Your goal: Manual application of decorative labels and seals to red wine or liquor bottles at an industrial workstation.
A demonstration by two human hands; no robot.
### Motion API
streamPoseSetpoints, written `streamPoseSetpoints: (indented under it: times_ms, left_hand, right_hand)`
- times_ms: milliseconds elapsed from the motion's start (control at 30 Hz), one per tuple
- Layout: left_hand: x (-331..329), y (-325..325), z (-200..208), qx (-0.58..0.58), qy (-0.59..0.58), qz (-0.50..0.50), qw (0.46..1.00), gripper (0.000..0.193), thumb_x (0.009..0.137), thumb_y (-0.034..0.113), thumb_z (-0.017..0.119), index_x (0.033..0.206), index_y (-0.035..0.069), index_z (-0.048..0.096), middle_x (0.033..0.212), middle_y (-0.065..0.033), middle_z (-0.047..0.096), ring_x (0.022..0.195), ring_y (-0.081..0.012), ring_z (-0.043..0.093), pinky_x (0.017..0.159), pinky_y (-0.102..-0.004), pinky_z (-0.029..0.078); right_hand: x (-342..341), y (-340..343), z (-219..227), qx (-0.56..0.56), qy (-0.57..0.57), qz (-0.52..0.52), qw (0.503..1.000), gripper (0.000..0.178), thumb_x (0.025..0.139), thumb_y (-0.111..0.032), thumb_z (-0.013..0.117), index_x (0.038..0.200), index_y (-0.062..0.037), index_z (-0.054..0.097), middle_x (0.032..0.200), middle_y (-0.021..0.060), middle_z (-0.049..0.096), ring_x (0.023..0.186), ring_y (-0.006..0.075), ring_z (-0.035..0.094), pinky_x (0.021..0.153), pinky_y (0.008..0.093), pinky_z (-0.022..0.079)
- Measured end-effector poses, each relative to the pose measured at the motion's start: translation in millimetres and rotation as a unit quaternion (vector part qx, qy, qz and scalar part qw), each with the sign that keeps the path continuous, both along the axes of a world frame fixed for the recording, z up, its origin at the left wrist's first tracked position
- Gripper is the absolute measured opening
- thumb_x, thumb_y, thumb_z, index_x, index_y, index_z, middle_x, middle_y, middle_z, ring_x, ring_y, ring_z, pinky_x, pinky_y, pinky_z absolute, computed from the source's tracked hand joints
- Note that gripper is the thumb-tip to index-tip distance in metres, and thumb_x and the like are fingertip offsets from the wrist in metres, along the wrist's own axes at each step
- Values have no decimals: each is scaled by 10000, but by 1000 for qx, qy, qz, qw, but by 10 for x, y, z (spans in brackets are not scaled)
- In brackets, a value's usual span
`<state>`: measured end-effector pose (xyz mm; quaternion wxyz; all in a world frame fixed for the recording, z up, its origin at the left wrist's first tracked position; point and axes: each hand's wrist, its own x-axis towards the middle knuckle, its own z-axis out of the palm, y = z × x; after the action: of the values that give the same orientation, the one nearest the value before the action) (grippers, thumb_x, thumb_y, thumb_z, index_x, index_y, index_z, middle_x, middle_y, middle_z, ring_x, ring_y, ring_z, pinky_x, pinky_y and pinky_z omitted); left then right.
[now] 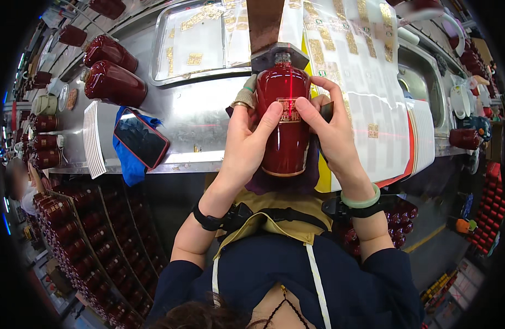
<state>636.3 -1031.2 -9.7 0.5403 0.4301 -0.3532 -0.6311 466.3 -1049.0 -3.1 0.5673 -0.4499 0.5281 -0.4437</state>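
Your fingers (333, 88) curl partly out of sight behind the red bottle (285, 145), thumbs (311, 114) masking edges of the gold label (288, 108); up top, a brown panel (266, 22) gets cut off; far left, a co-worker (29, 196) blurs.

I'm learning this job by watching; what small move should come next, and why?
Perhaps smooth the gold label outward with gentle thumb pressure: the thumbs sit at its sides, while the left hand and right hand steady the red bottle between their fingers.
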Motion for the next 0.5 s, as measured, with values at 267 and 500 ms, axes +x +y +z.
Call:
streamPoseSetpoints:
  times_ms: [267,500]
  left_hand:
    - [-1,-2,-10,-15,-1,7,1000,604,1074,167,655,1576,-29,384,1463,-152,580,1302,-196,592,1115,-352,485]
    - [43,13,-18,21,83,0,996,564,1121,254,579,1579,-18,393,1455,-128,593,1275,-164,606,1097,-330,495]
  right_hand:
    - [20,8,2,-5,-7,0,1000,591,986,-229,789,1450,-25,487,877,-59,495,791,30,458,724,202,396]
    - [-24,-4,-6,24,-59,-5,998,564,1005,-242,770,1453,-17,513,878,-52,547,817,30,494,737,202,404]
